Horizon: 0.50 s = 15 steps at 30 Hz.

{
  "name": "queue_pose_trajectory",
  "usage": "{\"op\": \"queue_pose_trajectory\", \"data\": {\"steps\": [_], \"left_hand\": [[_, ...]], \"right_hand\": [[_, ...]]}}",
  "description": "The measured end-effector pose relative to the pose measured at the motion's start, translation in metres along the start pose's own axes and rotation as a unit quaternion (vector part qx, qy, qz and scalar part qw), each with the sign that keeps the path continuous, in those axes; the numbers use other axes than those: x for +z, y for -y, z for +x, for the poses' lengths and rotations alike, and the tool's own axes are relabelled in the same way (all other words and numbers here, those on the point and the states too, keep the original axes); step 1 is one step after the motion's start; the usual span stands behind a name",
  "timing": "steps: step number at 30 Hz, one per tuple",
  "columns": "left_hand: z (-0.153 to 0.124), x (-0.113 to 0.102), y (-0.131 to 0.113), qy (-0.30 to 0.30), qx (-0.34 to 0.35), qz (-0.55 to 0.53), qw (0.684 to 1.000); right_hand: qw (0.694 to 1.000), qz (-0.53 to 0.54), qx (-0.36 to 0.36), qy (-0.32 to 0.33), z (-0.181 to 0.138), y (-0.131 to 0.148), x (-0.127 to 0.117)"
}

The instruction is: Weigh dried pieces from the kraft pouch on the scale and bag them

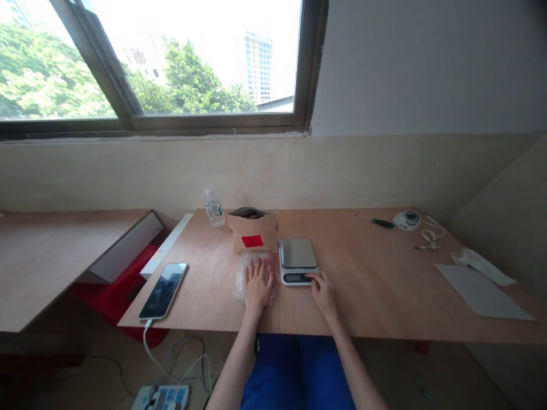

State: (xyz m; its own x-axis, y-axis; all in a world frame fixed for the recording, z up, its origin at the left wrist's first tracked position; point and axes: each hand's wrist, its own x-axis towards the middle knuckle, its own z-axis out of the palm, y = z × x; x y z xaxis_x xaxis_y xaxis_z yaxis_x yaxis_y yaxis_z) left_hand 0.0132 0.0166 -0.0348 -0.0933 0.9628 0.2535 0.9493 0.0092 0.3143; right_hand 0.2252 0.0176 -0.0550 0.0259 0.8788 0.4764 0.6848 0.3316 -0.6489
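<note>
My left hand (257,283) lies flat, fingers stretched out, on a clear plastic bag (243,273) on the wooden table (376,285). My right hand (322,290) rests just right of it, its fingertips touching the front right corner of a small digital kitchen scale (297,259) by the display. The scale's steel platform is bare. Behind the plastic bag stands an open brown paper pouch (253,230) with a red label.
A water bottle (213,208) stands left of the pouch. A phone (164,290) on a cable lies at the table's left edge. A green-handled screwdriver (378,222), tape measure (407,220), white cord and grey sheet (481,291) lie to the right.
</note>
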Motion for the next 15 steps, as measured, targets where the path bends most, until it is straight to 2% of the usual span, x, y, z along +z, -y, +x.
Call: {"op": "queue_pose_trajectory", "data": {"steps": [8, 15], "left_hand": [[0.0001, 0.0013, -0.0001, -0.011, 0.001, -0.003, 1.0], [0.0028, 0.0024, -0.002, -0.021, -0.029, 0.013, 0.999]], "right_hand": [[1.0, -0.026, 0.001, -0.01, -0.0008, -0.001, 0.0022], [0.998, -0.059, -0.014, -0.014, -0.002, -0.0041, 0.0064]]}}
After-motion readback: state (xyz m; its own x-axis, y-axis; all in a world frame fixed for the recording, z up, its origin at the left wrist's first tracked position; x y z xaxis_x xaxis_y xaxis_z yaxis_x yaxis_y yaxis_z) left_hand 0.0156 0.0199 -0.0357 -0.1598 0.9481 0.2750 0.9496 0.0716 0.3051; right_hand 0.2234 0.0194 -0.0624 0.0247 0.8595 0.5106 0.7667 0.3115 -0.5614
